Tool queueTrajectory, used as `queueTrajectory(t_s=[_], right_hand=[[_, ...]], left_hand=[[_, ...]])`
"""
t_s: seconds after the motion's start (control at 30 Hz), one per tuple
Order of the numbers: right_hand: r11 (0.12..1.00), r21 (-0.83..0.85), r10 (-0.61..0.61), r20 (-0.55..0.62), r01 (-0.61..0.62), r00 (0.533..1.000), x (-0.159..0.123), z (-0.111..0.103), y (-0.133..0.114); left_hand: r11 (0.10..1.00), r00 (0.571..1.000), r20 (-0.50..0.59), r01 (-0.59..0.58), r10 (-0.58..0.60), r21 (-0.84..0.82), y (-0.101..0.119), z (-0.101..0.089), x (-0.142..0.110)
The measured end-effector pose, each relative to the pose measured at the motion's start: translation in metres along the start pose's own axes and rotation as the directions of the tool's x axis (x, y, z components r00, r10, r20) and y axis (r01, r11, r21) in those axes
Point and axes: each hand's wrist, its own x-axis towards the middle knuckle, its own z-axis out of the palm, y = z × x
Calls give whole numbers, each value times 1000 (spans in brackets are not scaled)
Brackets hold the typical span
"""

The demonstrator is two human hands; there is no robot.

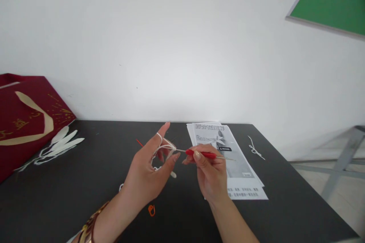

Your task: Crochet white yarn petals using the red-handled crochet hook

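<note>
My right hand grips a crochet hook by its red handle, its thin metal shaft pointing left. White yarn meets the hook's tip and runs back to my left hand, where it loops round the raised index finger. The left thumb and other fingers pinch the small white work beside the tip; my fingers partly hide it. A small white piece hangs just below the left thumb. On the black table under my left wrist lies an orange stitch marker.
Printed sheets lie behind my right hand. A short knotted white yarn is farther right. Several white crocheted petals with tails rest by a dark red gift bag at the left. A white wall rises behind the table.
</note>
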Motion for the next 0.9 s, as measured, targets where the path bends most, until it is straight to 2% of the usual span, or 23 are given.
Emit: queueTrajectory(t_s=[0.1, 0.17, 0.23, 0.3, 0.37, 0.47, 0.6, 0.77, 0.83, 0.9], right_hand=[[999, 46, 14, -19, -13, 1000, 1, 1, 0], [998, 65, 21, -26, -19, 999, 2, 1, 0], [996, 88, 37, -28, -34, 999, 2, 1, 0], [993, 110, 53, -27, -49, 998, 3, 2, 0], [991, 123, 61, -27, -57, 998, 3, 4, 0], [989, 138, 66, -35, -61, 997, 3, 5, 0], [981, 162, 110, -36, -103, 993, 4, 6, 1], [972, 191, 147, -33, -138, 989, 4, 7, 0], [969, 197, 154, -20, -147, 988, 3, 7, 1], [973, 189, 139, -7, -135, 990, 2, 6, 3]], left_hand=[[915, 961, 8, -265, 276, 305, 1, -4, -2], [838, 913, 28, -387, 408, 384, 2, -6, -2], [794, 876, 67, -463, 478, 393, 2, -7, -3], [805, 877, 75, -467, 474, 366, 1, -5, -5], [856, 909, 48, -407, 415, 319, -1, -3, -7], [949, 969, -33, -232, 244, 215, -3, 2, -9], [999, 997, -74, -22, 20, -28, -3, 5, -7], [947, 985, -77, 125, -154, -295, 5, 10, -6], [896, 964, -86, 197, -250, -397, 10, 12, -5], [817, 941, -33, 276, -338, -506, 13, 12, -3]])
